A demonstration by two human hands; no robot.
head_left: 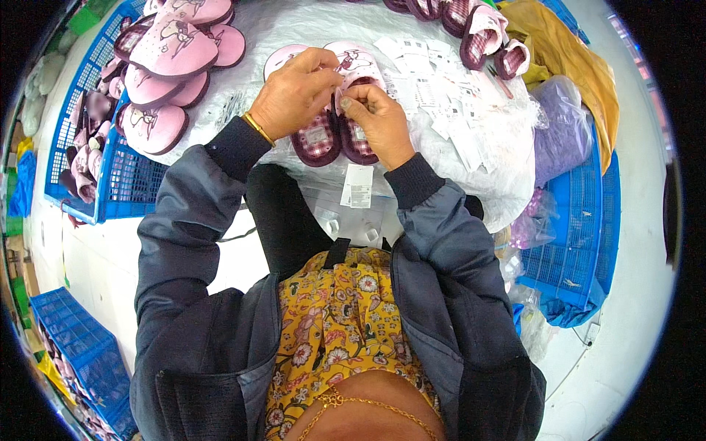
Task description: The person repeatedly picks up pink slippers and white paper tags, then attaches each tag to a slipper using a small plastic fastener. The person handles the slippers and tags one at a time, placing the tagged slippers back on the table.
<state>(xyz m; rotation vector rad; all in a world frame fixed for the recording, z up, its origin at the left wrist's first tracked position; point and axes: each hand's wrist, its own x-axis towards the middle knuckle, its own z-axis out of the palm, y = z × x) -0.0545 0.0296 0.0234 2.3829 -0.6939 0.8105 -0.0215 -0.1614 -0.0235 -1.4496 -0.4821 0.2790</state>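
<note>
My left hand (296, 92) and my right hand (376, 121) meet over a pair of pink slippers (334, 132) with dark red checked insides, lying on a white plastic sheet (471, 184). Both hands pinch the top edge of the right slipper of the pair, fingertips touching. A gold bangle sits on my left wrist. White paper tags (434, 92) are scattered on the sheet just right of my hands. One white tag (359, 185) lies near my right cuff.
A heap of pink slippers (173, 66) fills the blue crate (125, 187) at left. More slippers (482, 33) lie at the top right beside a yellow cloth (566, 59). Another blue crate (581, 242) stands right, with clear bags (562, 125). A third crate (81, 353) sits lower left.
</note>
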